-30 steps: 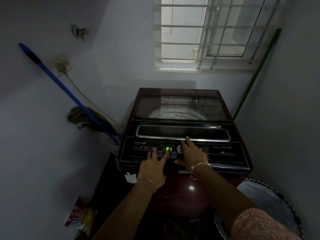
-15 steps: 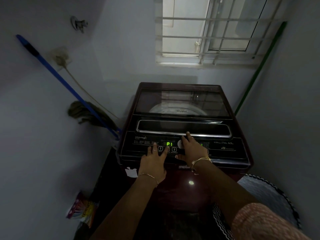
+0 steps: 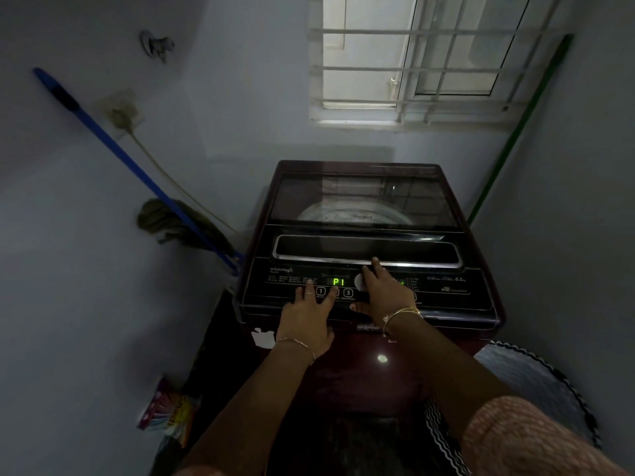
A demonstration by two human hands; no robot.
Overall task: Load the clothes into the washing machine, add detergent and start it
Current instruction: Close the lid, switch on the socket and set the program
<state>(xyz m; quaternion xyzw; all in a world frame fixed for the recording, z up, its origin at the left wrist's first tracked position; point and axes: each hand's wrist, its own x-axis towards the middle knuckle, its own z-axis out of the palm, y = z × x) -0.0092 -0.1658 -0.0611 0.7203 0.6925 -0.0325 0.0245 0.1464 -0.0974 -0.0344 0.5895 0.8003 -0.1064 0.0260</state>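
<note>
A dark maroon top-load washing machine point(image 3: 371, 365) stands in front of me with its glass lid point(image 3: 364, 201) closed; the drum rim shows through it. Its control panel point(image 3: 446, 290) shows a green "P1" display point(image 3: 338, 281). My left hand point(image 3: 307, 317) lies flat on the panel, fingers spread around the numbered buttons. My right hand point(image 3: 386, 293) rests over the round dial, one finger reaching to the lid handle point(image 3: 367, 250). Neither hand holds anything. No clothes are visible inside.
A blue-handled mop point(image 3: 137, 173) leans on the left wall by a wall socket point(image 3: 120, 111). A colourful detergent packet point(image 3: 168, 413) lies on the floor at the left. A laundry basket point(image 3: 539, 383) stands at the right. A green pole point(image 3: 515, 132) leans beside the barred window point(image 3: 412, 60).
Both hands stay on the control panel with almost no movement. The view has tilted down slightly, so the machine sits a little higher in frame.
</note>
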